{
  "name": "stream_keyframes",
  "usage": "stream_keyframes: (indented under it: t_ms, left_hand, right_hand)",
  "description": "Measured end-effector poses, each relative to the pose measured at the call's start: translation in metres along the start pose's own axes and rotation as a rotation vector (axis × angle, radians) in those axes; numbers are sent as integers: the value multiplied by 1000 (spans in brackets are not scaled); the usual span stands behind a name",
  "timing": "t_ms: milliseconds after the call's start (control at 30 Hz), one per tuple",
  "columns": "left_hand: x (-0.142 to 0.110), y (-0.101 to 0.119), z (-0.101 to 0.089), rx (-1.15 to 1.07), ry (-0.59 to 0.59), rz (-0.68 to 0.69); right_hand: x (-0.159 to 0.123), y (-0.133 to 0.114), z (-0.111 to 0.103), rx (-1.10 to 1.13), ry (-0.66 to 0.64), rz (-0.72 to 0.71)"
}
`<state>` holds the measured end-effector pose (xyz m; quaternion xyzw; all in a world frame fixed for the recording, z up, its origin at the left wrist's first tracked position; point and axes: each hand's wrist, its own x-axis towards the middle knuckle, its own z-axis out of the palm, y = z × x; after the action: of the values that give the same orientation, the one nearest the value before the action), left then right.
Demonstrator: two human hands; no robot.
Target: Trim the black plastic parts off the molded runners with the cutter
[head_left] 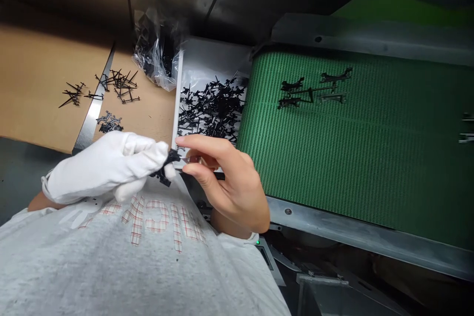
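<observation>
The left hand [105,168], in a white glove, is closed around a black part [165,168], a small molded piece with several projections. The gloved fingers are curled, and the part sticks out from the fingertips. The right hand [225,182] is bare and forms a tight pinch: thumb and forefinger nearly meet on a thin bright piece [193,160] just beside the black part. Whether that piece is joined to the part cannot be determined, as the fingers hide it. The two hands are close together, above the chest of a gray T-shirt [111,261].

Directly beyond the hands is a white tray [192,57] lined with clear plastic and heaped with black parts [211,108]. To its left, a clear bag [157,57] containing more black parts rests against the tray. Further left, a cardboard sheet [33,84] carries three small piles of parts [118,86], divided by a metal strip [92,113]. To the right of the tray runs a green conveyor belt [355,133] with a group of dark and gray parts [314,88] lying on it. Steel rails [363,237] frame the belt.
</observation>
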<state>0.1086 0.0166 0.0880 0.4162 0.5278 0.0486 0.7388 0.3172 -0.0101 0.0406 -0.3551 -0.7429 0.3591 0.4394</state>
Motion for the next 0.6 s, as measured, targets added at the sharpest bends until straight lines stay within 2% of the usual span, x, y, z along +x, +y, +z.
stream_keyframes:
  t_ms: [67, 133, 433, 600]
  left_hand:
    - [-1, 3, 1, -61, -40, -74]
    - [-1, 4, 1, -73, -30, -104]
    - [6, 2, 0, 1, -46, -57]
    - [10, -1, 0, -119, -85, 31]
  right_hand:
    - [0, 0, -1, -2, -1, 2]
    - [0, 0, -1, -8, 4, -8]
    - [-4, 4, 4, -24, 38, -60]
    - [-5, 5, 5, -57, 36, -52]
